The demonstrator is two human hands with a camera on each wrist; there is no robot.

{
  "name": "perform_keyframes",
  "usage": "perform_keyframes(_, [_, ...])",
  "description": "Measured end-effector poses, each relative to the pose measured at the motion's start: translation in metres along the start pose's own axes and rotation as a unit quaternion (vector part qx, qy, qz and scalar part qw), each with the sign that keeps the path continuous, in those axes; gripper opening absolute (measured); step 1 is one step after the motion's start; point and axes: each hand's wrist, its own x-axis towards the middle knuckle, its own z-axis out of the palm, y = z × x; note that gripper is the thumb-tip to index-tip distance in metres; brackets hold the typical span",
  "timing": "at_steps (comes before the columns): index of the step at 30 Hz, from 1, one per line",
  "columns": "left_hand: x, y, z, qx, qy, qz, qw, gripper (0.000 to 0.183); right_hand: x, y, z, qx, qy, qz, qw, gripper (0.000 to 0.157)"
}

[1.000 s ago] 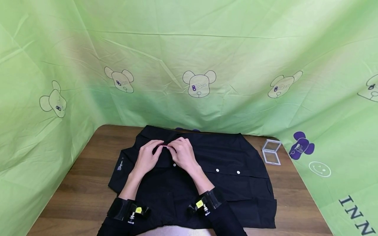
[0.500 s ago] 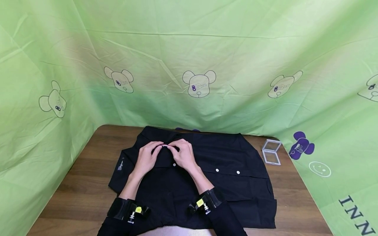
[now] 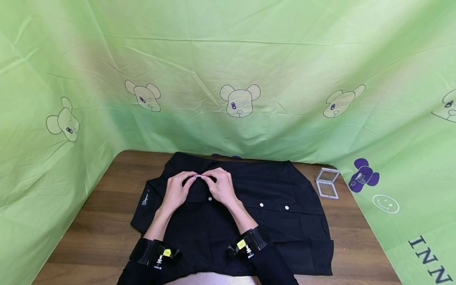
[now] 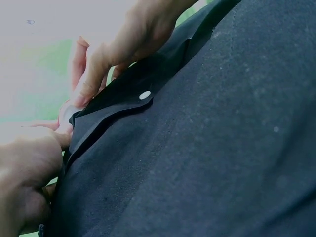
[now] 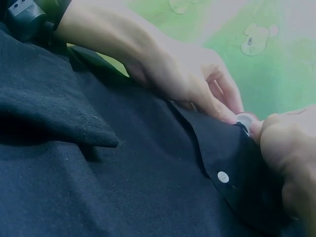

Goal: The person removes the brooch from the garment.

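A black shirt with white buttons lies spread across the table. Near its collar end, my left hand and right hand meet, thumb and fingers of each pinching a small round whitish disc with a pinkish-red rim. The wrist views show the disc right at a raised fold of black cloth, between the two sets of fingertips. A white shirt button sits close by on the front placket. Fingers cover much of the disc, so I cannot tell what kind of thing it is.
On the right of the wooden table stands a hinged clear square case, opened out. A green printed cloth hangs behind and at both sides. A label shows on the shirt at the left.
Both hands keep nearly the same place. The disc between them has tilted from a thin reddish line to a pale curved edge, and the fingertips have shifted slightly.
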Motion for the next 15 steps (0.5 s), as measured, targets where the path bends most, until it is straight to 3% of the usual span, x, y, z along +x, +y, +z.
perform_keyframes(10, [0.0011, -0.0020, 0.0002, 0.000, -0.001, -0.005, 1.0000, 0.015, 0.0015, -0.0006, -0.0029, 0.000, -0.007, -0.019, 1.000, 0.005])
perform_keyframes(15, [0.0006, -0.0015, -0.0009, 0.010, -0.005, -0.012, 0.9999, 0.014, 0.0028, -0.0006, -0.0048, -0.026, -0.032, -0.026, 0.999, 0.008])
